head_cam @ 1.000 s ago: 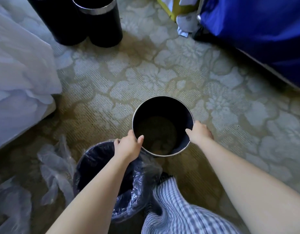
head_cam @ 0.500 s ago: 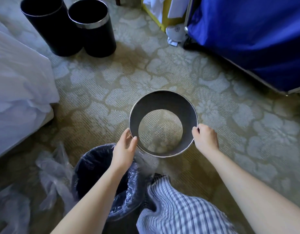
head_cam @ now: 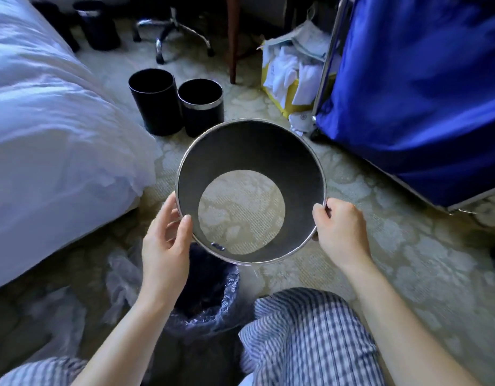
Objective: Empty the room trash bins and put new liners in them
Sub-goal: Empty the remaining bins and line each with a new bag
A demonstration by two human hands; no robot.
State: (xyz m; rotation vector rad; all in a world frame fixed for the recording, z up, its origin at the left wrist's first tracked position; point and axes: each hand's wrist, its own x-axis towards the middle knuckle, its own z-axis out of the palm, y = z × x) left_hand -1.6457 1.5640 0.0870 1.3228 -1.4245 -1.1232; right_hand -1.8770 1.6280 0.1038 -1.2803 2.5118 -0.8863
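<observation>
Head view: compared with half a second ago, the black open-ended bin sleeve with a silver rim (head_cam: 249, 151) is higher and nearer the camera and fills much more of the picture. The look has tipped up, so a chrome chair base (head_cam: 174, 26) and a yellow box of white cloths (head_cam: 288, 98) now show at the top. The left hand (head_cam: 165, 240), which lay flat along the outside then, now has its thumb hooked over the rim and its fingers curled behind the wall. The right hand (head_cam: 342, 229) grips the opposite edge as before, fingers wrapped on the rim.

The sleeve hangs in the air between the two hands, tilted with its open mouth toward the camera. The pale patterned carpet (head_cam: 380, 246) shows through its far opening. Its lower edge is above the far side of a black bin fitted with a clear plastic liner (head_cam: 227, 299), which stands on the floor under the left forearm, beside a knee in blue checked cloth (head_cam: 304, 330). Loose clear plastic (head_cam: 121, 274) lies on the carpet left of that bin.

Beyond the sleeve stand a plain black round bin (head_cam: 154, 101) and a black round bin with a silver band (head_cam: 201, 107), side by side. A white duvet (head_cam: 46, 135) covers the bed on the left, and a blue fabric cart bag (head_cam: 421, 93) is on the right.
</observation>
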